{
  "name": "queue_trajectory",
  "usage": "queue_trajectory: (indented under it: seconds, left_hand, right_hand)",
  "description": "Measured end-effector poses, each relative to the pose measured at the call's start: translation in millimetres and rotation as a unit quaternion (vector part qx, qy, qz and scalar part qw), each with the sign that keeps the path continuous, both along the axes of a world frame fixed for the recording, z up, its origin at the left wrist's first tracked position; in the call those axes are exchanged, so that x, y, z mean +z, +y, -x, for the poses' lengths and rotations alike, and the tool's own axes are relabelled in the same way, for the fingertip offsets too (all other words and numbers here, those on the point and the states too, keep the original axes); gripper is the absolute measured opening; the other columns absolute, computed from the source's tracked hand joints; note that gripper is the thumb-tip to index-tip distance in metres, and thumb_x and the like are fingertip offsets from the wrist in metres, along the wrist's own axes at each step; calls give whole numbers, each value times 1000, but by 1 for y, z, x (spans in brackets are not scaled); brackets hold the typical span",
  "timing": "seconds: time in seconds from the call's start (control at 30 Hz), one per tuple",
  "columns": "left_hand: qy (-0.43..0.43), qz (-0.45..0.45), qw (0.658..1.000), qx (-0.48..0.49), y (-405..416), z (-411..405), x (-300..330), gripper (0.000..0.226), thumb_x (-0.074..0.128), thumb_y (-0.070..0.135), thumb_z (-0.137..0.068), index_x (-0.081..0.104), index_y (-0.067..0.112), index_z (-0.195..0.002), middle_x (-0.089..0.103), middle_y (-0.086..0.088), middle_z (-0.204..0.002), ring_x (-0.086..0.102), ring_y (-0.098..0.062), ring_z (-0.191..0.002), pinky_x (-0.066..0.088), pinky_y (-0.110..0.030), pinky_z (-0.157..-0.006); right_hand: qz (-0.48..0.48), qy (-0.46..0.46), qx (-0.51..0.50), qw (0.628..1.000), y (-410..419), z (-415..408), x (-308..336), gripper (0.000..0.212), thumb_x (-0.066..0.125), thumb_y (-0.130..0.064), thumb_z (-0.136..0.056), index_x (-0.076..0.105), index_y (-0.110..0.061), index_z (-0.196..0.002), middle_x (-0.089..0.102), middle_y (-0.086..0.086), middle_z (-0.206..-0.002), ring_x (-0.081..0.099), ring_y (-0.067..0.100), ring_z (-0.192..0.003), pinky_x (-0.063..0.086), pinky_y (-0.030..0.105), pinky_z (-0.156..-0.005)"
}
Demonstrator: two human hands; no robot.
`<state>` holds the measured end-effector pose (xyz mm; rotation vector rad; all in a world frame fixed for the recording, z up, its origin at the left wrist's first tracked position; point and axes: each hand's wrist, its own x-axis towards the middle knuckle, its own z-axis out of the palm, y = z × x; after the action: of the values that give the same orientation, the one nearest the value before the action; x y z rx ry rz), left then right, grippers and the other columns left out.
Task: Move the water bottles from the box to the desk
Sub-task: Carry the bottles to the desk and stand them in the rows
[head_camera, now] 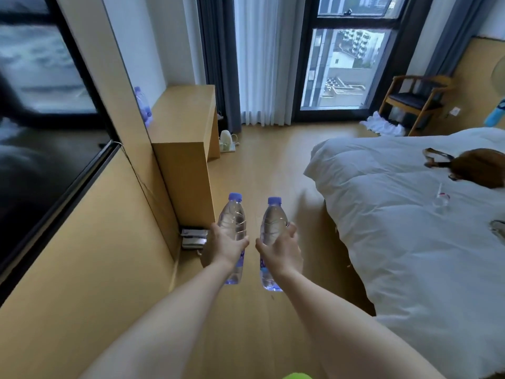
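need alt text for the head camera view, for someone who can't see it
A person walks with a clear water bottle upright in each hand: left hand grips the left bottle, right hand the right bottle. A wooden desk stands ahead on the left, a white bed on the right.

Bed point(396, 214) with white duvet fills the right side. On it: a brown handbag point(475, 168) near the right edge and a clear plastic cup with a straw point(440, 199) just in front of the bag. Wooden armchair point(415, 102) with dark seat stands by the window point(344, 67), white cloth point(382, 125) heaped on the floor beside it. Sheer white curtain point(259, 58) hangs between grey drapes. White electric kettle point(226, 140) sits on the wooden floor point(267, 165). Large dark TV screen point(41, 105) on the left wall.
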<state>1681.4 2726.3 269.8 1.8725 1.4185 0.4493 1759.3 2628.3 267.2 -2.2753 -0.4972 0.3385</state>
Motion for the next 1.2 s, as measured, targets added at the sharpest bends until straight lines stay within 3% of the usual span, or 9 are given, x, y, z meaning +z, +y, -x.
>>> queue_trajectory:
  seconds: [0.1,0.23,0.6,0.7,0.83,1.0,1.2]
  left_hand:
    - [-25,22,999,-16,42,-51,-6,65,79,45,-68,39,15,-110,60,-8,-110,62,-32,-96,53,-46,-83]
    - [3,30,1000,-5,97,-122,-25,68,78,50,-66,40,14,-110,60,-8,-110,62,-31,-97,53,-46,-83]
    - [44,24,998,30,251,-319,-27,69,75,52,-69,40,13,-115,57,-5,-115,58,-29,-103,46,-35,-74]
    - [33,31,998,45,293,-352,-23,67,77,48,-68,41,13,-112,57,-6,-113,57,-27,-100,42,-32,-71]
    - [4,52,997,58,365,-389,-25,63,77,48,-69,41,14,-107,58,-3,-105,58,-24,-91,52,-38,-79]
    - [-14,59,996,72,473,-427,-31,58,73,49,-73,38,17,-107,55,1,-99,57,-23,-86,53,-38,-79]
    - [-63,86,989,106,597,-443,-26,58,69,57,-73,36,24,-108,56,4,-93,60,-19,-84,53,-38,-78]
  right_hand:
    - [-1,2,-2,1000,47,-44,-4,79,65,-51,-81,26,-11,-137,45,10,-133,56,33,-114,44,36,-84]
    - [10,14,1,1000,104,-109,-25,79,64,-55,-81,28,-11,-136,45,10,-132,56,33,-114,44,37,-84]
    - [43,-1,45,998,262,-337,-26,73,64,-46,-83,25,-14,-136,43,8,-135,53,31,-117,46,39,-85]
    - [37,3,65,997,309,-377,-25,74,64,-47,-81,24,-16,-135,42,6,-133,53,29,-115,47,37,-83]
    - [33,5,91,995,383,-423,-32,77,65,-48,-78,24,-16,-136,42,5,-132,57,28,-106,43,33,-75]
    - [8,35,135,990,493,-472,-41,84,68,-50,-74,24,-19,-138,46,3,-130,58,27,-107,47,35,-79]
    - [-30,90,210,973,630,-502,-32,67,73,-48,-66,33,-27,-115,51,-6,-108,60,11,-86,54,37,-76]
